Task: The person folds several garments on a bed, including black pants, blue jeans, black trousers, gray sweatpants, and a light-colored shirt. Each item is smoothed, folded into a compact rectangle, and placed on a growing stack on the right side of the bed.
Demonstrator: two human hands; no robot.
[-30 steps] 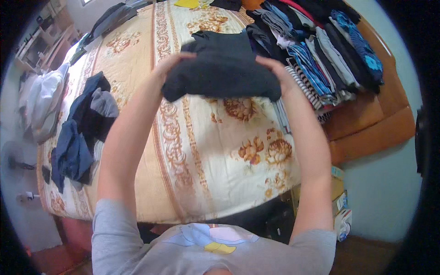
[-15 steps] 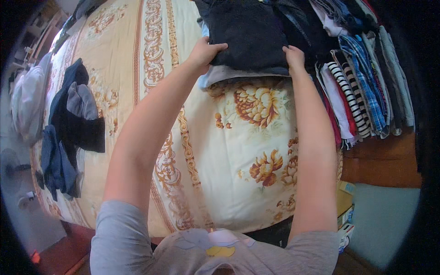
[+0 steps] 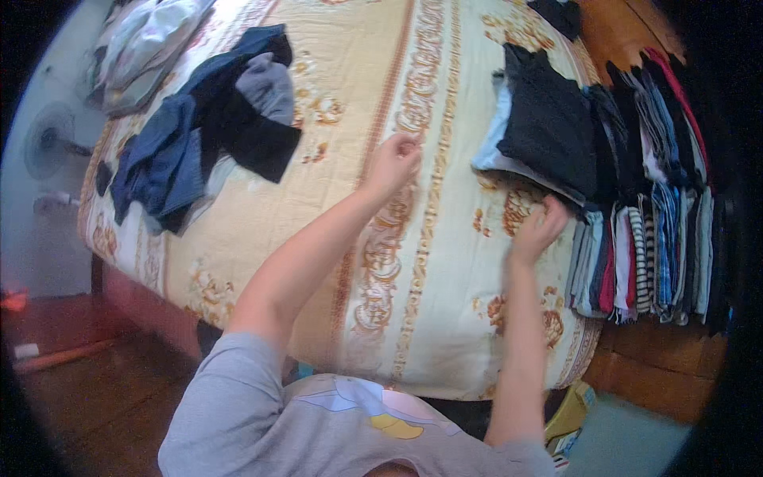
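My left hand [image 3: 393,168] hovers over the middle of the floral bedspread [image 3: 381,270]. Its fingers curl loosely with a small gap at the thumb, and no cloth shows in them. My right hand [image 3: 539,230] is at the near edge of a stack of folded clothes, its fingers slightly blurred and apart. A folded black garment [image 3: 550,131] tops that stack, with a light blue and grey layer [image 3: 497,147] showing beneath. Whether the right fingertips touch the stack I cannot tell. Left of my left hand lies a loose heap with a dark blue garment [image 3: 163,155], a black one [image 3: 253,135] and a grey one [image 3: 269,86].
Folded clothes [image 3: 640,254], striped, plaid and plain, stand in a row along the bed's right side. Wooden boards [image 3: 648,358] show beyond the bed edge there. A white bundle [image 3: 151,40] sits at the far left, near a fan [image 3: 56,139]. A yellow box [image 3: 572,413] is at lower right.
Both hands have let go of the black garment, which now lies on the stack. My left hand has moved away toward the left. The view has turned left, bringing the loose heap closer.
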